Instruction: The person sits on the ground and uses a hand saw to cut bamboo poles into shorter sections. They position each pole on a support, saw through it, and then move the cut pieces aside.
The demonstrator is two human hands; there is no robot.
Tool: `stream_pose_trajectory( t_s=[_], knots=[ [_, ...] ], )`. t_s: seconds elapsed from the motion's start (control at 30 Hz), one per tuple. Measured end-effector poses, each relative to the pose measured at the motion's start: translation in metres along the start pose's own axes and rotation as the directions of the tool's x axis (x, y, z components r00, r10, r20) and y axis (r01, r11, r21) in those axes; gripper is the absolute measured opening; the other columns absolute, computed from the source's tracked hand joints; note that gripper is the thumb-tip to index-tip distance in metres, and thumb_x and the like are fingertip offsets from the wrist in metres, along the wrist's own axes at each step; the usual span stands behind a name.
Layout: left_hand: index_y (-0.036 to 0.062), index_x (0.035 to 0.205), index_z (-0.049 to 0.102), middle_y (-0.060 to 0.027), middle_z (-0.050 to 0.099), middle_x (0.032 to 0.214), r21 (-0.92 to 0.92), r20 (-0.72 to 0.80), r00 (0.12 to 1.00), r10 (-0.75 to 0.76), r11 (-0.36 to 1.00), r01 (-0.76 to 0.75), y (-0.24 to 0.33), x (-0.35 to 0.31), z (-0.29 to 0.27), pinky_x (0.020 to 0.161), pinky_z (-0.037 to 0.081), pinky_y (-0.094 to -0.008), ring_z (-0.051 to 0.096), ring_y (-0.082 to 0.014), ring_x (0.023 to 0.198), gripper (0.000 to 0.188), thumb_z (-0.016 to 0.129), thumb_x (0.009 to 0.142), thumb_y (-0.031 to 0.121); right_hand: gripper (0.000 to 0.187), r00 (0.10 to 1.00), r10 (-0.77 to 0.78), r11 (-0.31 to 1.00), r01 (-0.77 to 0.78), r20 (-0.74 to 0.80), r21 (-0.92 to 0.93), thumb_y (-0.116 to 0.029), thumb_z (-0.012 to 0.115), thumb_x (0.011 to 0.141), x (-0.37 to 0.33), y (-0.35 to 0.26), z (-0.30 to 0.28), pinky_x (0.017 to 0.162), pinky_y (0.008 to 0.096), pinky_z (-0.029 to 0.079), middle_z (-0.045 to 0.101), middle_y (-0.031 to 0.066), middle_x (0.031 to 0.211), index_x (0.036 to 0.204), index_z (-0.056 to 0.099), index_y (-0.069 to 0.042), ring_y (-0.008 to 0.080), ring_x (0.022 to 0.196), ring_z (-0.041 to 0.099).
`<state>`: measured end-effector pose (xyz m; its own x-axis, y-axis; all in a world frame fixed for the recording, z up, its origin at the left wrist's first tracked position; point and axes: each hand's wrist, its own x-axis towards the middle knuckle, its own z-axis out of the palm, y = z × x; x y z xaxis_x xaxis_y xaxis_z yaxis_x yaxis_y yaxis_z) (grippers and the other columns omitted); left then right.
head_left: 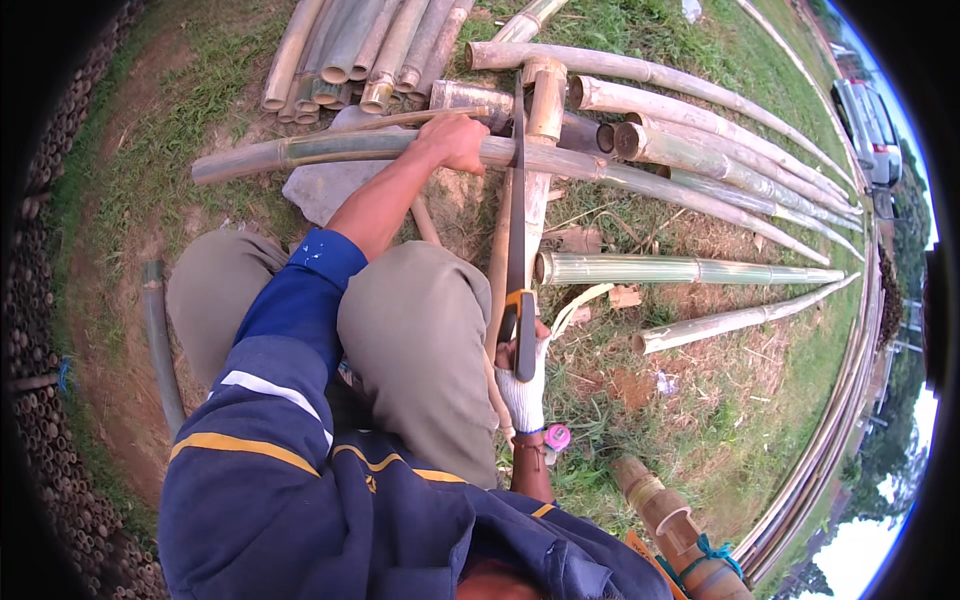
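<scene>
My bare left hand (452,143) is closed around a long bamboo pole (345,149) that lies crosswise in front of me. My right hand (524,388), in a white knit glove, grips the black and yellow handle of a hand saw (517,235). The saw's long dark blade points away from me and crosses the pole just right of my left hand. How deep the teeth sit in the bamboo cannot be made out. Under the pole, beside the blade, stands a bamboo support (547,105). A flat grey stone (325,188) lies beneath the pole's left part.
Cut bamboo lengths (345,50) are bundled at the far left. Several long poles (720,165) lie on the right, with a green split-looking one (680,270) nearer. A notched bamboo piece (665,515) with teal cord is at lower right. A car (868,130) stands far right.
</scene>
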<state>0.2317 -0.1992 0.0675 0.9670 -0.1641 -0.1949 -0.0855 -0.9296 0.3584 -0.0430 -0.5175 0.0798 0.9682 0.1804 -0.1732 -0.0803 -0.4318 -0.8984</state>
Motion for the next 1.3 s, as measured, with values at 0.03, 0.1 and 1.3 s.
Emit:
stream_pose_trajectory(
  t_s=[0.03,0.1,1.3],
  knots=[
    [0.0071,0.133,0.076,-0.0245,0.080,0.114,0.007,-0.018,1.000,0.011,1.000,-0.011,0.005,0.002,-0.002,0.099,0.060,-0.0507,0.076,-0.0408,0.111,0.071,0.087,0.072,0.041,0.058,0.999,-0.025,1.000,0.025,-0.029,0.010,-0.007,0.067,0.096,0.043,-0.001,0.011,0.105,0.0385,0.049,0.059,0.0133,0.132,0.150,0.045,-0.003,0.0248,0.117,0.060],
    [0.0072,0.134,0.076,-0.0247,0.080,0.115,0.030,-0.030,0.999,0.027,0.999,-0.026,0.009,0.007,-0.008,0.099,0.060,-0.0506,0.076,-0.0410,0.110,0.072,0.087,0.072,0.041,0.057,0.989,-0.091,0.993,0.098,-0.113,0.062,-0.001,0.067,0.094,0.093,0.003,0.032,0.099,0.0374,0.052,0.061,0.0117,0.125,0.148,0.047,-0.004,0.0241,0.108,0.062],
    [0.0111,0.125,0.076,-0.0193,0.081,0.113,0.080,-0.044,0.999,-0.029,0.996,0.033,0.024,-0.002,-0.005,0.096,0.061,-0.0516,0.077,-0.0381,0.109,0.056,0.087,0.079,0.040,0.061,0.983,-0.152,0.986,0.158,-0.105,0.051,0.000,0.068,0.091,0.091,-0.007,0.012,0.093,0.0358,0.056,0.063,0.0138,0.119,0.148,0.046,-0.002,0.0232,0.099,0.065]
  ],
)
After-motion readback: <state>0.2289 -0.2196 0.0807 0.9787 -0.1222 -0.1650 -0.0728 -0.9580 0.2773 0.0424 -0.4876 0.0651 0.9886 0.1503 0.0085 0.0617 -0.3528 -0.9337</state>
